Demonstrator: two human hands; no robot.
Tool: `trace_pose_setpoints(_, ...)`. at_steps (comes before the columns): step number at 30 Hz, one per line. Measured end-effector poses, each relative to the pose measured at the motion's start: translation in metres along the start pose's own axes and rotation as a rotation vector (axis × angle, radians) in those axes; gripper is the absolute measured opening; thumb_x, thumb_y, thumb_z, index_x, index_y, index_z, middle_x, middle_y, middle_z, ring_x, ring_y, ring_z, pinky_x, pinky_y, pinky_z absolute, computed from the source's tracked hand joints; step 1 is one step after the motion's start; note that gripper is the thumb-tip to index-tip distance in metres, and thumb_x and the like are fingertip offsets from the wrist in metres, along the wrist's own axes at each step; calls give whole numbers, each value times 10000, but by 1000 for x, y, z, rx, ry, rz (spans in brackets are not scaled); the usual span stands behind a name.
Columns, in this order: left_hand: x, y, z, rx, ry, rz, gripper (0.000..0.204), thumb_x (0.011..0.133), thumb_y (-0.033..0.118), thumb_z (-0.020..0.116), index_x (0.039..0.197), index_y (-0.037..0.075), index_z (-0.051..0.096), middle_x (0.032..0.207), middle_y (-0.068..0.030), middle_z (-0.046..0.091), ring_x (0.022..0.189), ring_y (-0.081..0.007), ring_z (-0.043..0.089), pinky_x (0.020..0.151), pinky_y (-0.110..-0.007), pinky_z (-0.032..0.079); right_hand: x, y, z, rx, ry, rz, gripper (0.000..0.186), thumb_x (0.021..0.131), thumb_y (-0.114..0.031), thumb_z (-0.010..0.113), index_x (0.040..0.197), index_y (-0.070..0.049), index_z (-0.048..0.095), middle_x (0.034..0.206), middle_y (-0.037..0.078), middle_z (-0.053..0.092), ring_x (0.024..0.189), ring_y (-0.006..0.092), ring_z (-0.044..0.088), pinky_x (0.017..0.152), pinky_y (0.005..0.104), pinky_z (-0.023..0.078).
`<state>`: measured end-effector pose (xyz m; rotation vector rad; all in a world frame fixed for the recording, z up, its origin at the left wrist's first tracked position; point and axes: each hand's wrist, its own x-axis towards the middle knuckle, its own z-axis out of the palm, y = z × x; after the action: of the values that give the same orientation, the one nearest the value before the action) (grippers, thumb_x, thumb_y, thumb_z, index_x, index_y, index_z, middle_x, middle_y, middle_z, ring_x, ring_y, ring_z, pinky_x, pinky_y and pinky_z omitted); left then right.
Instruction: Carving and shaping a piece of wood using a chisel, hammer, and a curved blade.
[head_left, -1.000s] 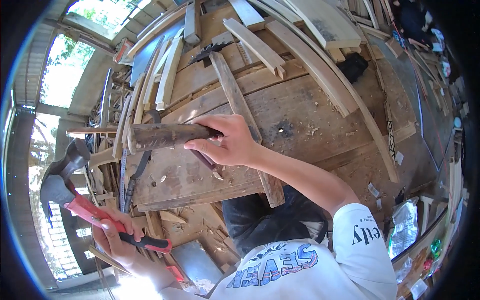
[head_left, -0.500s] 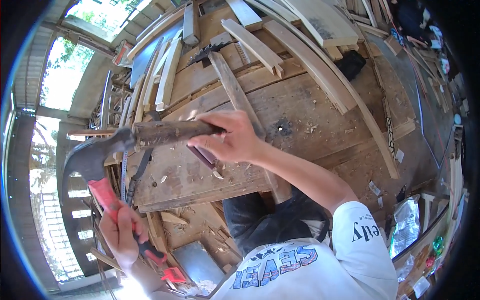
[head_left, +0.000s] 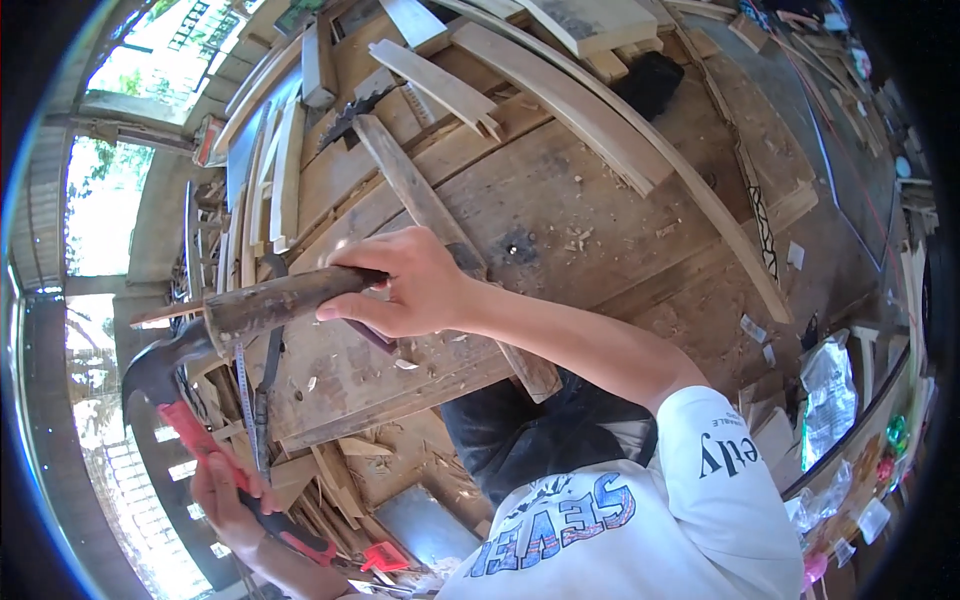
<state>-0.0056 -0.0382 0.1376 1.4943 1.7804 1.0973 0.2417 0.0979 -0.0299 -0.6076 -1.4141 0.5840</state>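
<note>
My left hand (head_left: 225, 500) is wrapped round the red and black handle of a claw hammer (head_left: 185, 425). The hammer's dark head is at the left end of a worn brown wooden block (head_left: 265, 307); whether they touch, I cannot tell. My right hand (head_left: 420, 285) grips the block's other end, thumb below and fingers over the top. A dark maroon piece (head_left: 372, 335) juts out under that hand. Both tools are above the near left part of a wooden workbench (head_left: 370, 390), where some shavings lie.
A long worn wooden bar (head_left: 400, 170) lies across the bench beside my right hand. Pale planks (head_left: 560, 100) and a long curved strip (head_left: 700, 200) cover the far side. A dark bar-shaped tool (head_left: 270, 370) lies at the bench's left edge. Below are wood scraps and a red object (head_left: 384, 557).
The view has shifted, so the bench appears further left. The wooden block now tilts more, its left end lower. Both hands keep their holds, with the hammer head still at the block's end.
</note>
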Motion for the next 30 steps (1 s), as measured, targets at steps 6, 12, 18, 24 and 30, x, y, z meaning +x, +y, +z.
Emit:
trace_pose_setpoints(6, 12, 6, -10, -330, 179, 181, 299, 997, 347, 473, 927, 57, 466, 527, -14, 379, 329, -92, 344, 294, -228, 274, -3, 0, 7, -111, -45, 25, 379, 749, -450, 752, 820, -84, 681, 555, 52, 577, 497, 244, 591, 455, 335, 408)
trace_pose_setpoints(12, 0, -14, 3, -119, -86, -40, 311, 1000, 344, 463, 934, 41, 486, 540, -28, 414, 354, -100, 381, 305, -244, 301, -4, 3, 6, -114, -89, 29, 402, 755, -479, 736, 817, -86, 678, 563, 55, 582, 516, 253, 603, 468, 346, 421)
trace_pose_setpoints(18, 2, -17, -12, -248, 113, 127, 332, 1007, 354, 447, 914, 35, 462, 531, -29, 393, 324, -106, 361, 301, -245, 299, -6, -1, 11, -163, -215, 47, 445, 783, -541, 680, 822, -98, 674, 553, 43, 578, 521, 259, 602, 477, 360, 429)
trace_pose_setpoints(24, -16, -32, 6, -147, 61, -21, 314, 995, 326, 477, 949, 15, 472, 551, -42, 412, 361, -112, 368, 326, -243, 310, -7, 3, 10, -144, -276, 68, 439, 780, -542, 683, 790, -103, 667, 544, 41, 573, 518, 260, 595, 489, 361, 428)
trace_pose_setpoints(30, -13, -38, -5, -363, 179, 125, 312, 1001, 355, 463, 980, 48, 510, 543, -15, 402, 344, -96, 364, 304, -242, 296, -1, 2, 8, -109, -286, 72, 418, 771, -511, 707, 780, -94, 678, 548, 58, 577, 513, 269, 584, 487, 358, 418)
